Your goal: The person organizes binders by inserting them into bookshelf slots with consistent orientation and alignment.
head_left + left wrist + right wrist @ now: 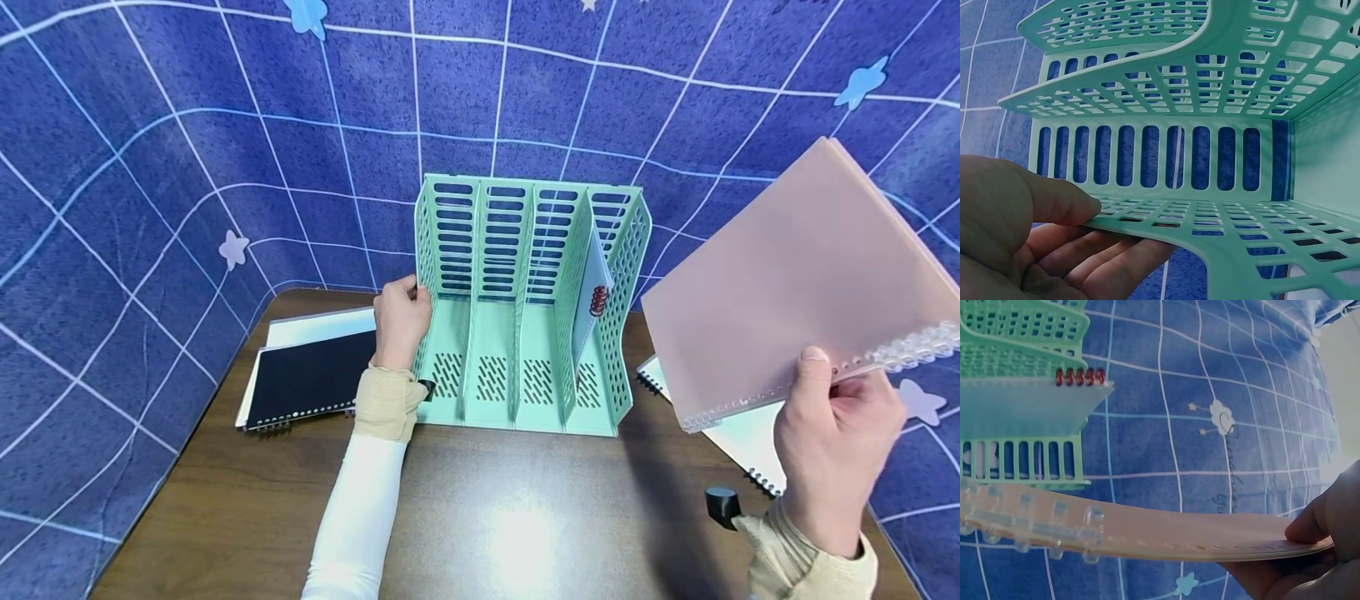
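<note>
A mint-green file rack (495, 333) with upright perforated dividers stands at the back of the table. My left hand (403, 321) grips the front edge of its left side wall; in the left wrist view the thumb (1063, 200) lies inside the wall and the fingers outside. My right hand (840, 425) pinches a pink notebook (795, 283) by its bound edge, held up in the air to the right of the rack. Clear plastic rings (1025, 519) run along part of that edge. A light-blue notebook (590, 292) with red rings stands in the rack's rightmost compartment.
Left of the rack lie a black-covered notebook (311, 375) and a white-blue one (318, 327), partly stacked. A pale notebook (750, 437) with black rings lies on the table (480, 500) at right, partly under the raised pink one. Blue gridded cloth (360, 108) hangs behind.
</note>
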Tool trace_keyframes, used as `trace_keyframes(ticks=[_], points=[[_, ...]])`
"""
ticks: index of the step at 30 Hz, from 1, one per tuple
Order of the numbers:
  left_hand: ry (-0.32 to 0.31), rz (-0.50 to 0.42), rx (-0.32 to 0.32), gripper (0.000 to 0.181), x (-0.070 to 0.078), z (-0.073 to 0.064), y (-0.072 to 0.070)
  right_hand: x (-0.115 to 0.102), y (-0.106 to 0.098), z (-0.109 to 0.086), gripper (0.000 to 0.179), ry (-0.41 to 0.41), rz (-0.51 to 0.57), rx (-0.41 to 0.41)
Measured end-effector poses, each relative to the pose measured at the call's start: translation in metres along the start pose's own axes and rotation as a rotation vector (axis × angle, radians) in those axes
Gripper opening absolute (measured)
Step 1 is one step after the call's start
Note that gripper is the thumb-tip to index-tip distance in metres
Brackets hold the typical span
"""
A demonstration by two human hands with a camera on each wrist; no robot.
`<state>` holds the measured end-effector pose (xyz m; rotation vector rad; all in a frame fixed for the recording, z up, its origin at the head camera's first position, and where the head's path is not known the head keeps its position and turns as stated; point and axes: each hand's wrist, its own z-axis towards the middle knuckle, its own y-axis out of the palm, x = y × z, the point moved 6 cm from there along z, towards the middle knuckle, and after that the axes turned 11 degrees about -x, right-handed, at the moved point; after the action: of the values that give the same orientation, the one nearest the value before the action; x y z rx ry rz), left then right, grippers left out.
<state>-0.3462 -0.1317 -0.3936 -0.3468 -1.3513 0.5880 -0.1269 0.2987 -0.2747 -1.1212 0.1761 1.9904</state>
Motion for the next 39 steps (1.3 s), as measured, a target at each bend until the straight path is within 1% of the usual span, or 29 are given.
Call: trace_keyframes(ticks=[3, 8, 10, 12, 19, 23, 28, 33, 39], points=[[0.004, -0.004, 0.001, 0.024, 0.0, 0.0, 0.0, -0.003, 0.004, -0.003, 0.032, -0.044, 0.033, -0.005], [0.006, -0.014, -0.009, 0.027, -0.001, 0.0, 0.001, -0.006, 0.016, -0.006, 0.029, -0.048, 0.088, -0.001], [0.006, -0.013, -0.01, 0.028, -0.001, 0.0, 0.001, -0.005, 0.021, -0.007, 0.028, -0.043, 0.098, 0.009], [0.006, -0.01, -0.008, 0.028, -0.001, 0.0, 0.001, -0.003, 0.026, -0.008, 0.029, -0.058, 0.103, 0.008], [0.002, -0.009, -0.014, 0.031, -0.001, -0.001, 0.0, 0.003, 0.047, -0.01, 0.033, -0.061, 0.063, -0.029], [0.003, -0.01, -0.014, 0.031, -0.001, -0.001, 0.0, 0.006, 0.06, -0.012, 0.035, -0.086, 0.069, -0.041], [0.013, -0.012, -0.007, 0.029, 0.0, 0.0, 0.0, 0.013, 0.079, -0.013, 0.029, -0.111, 0.064, -0.053], [0.012, -0.011, -0.018, 0.028, 0.001, 0.001, 0.001, 0.02, 0.097, -0.013, 0.028, -0.128, 0.053, -0.081], [-0.018, -0.026, -0.025, 0.024, -0.001, 0.0, 0.0, 0.028, 0.114, -0.017, 0.026, -0.143, 0.026, -0.129]])
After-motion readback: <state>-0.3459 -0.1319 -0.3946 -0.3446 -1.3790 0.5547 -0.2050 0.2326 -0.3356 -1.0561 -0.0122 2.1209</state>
